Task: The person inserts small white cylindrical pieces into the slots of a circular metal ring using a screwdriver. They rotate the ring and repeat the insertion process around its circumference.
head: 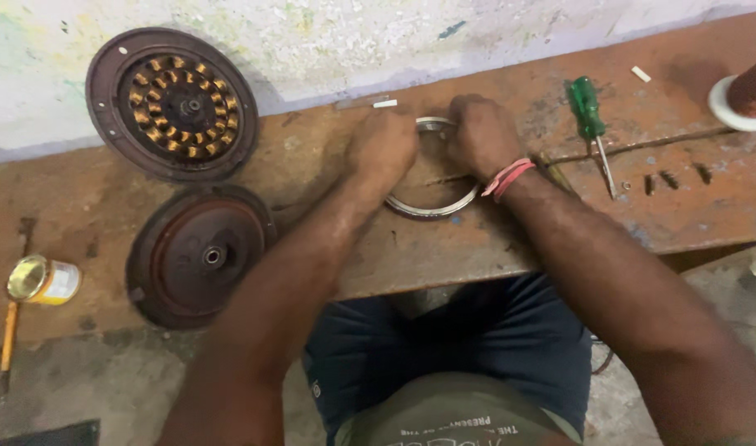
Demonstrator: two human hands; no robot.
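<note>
Both hands were closed on the metal ring (431,206) lying on the wooden bench (708,215): the left hand (383,149) gripped its left side and the right hand (482,132) its far right edge (the fingers were hidden under the knuckles). If the grip was uneven, the thin ring could probably bend or slide toward the screwdriver (590,124).

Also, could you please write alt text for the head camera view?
A person's left hand and right hand rest on a metal ring on a worn wooden bench. Two round motor parts lie left, a green screwdriver right.
</note>
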